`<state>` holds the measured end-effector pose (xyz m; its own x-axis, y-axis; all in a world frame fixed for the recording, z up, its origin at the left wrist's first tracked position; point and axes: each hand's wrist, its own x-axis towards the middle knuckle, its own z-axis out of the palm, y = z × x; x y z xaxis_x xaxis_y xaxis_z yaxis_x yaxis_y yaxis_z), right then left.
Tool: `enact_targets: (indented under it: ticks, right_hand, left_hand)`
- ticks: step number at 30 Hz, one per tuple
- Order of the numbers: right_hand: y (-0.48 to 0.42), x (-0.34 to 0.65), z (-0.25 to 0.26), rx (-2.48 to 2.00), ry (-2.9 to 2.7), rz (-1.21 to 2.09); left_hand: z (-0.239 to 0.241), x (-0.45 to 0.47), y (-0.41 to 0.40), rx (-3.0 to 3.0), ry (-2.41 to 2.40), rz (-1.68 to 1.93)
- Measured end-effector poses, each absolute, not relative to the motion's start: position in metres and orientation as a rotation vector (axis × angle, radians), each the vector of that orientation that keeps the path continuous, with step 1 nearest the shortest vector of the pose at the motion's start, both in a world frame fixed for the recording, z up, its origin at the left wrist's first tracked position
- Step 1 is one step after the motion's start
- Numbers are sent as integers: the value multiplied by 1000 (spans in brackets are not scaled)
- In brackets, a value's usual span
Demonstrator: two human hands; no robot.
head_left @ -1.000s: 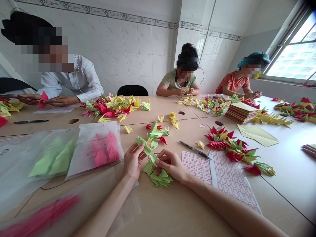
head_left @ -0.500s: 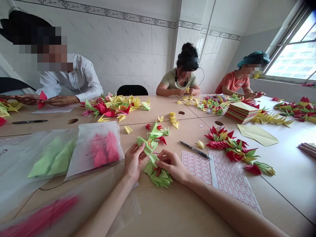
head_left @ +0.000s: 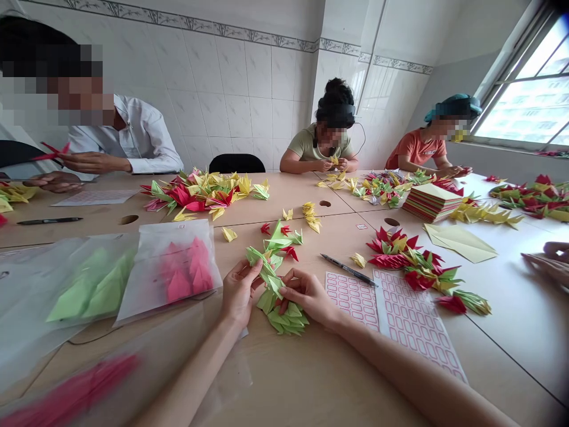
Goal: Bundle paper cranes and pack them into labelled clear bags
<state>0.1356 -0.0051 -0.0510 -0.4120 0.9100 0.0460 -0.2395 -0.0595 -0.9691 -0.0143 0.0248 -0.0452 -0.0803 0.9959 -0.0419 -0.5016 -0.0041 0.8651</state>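
Note:
Both my hands work a row of green folded paper cranes point(head_left: 276, 296) lying on the wooden table point(head_left: 311, 379). My left hand point(head_left: 239, 292) pinches the upper end of the row with thumb and fingers closed on it. My right hand point(head_left: 307, 295) is curled over the middle of the row, fingertips pressed on a green crane. The lower cranes of the row rest on the table between my wrists. More green and red cranes point(head_left: 280, 237) lie just beyond my hands.
Clear bags of pink cranes point(head_left: 182, 270) and green cranes point(head_left: 91, 284) lie at left. Red-printed label sheets point(head_left: 400, 320) and a pen point(head_left: 349, 270) lie at right, beside a red and green crane pile point(head_left: 422, 270). Three people fold paper across the table; a paper stack point(head_left: 433, 201) stands far right.
My hands have barely shifted on the green row. The person at far left has raised a hand with a red paper. Another person's hand has come in at the right edge.

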Motion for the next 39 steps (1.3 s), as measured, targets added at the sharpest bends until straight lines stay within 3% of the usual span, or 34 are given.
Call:
enact_targets:
  ticks: [39]
  right_hand:
    - [-2,136,-52,-852,-1275,1500]
  left_hand:
    - [-43,-9,15,936,864,1315]
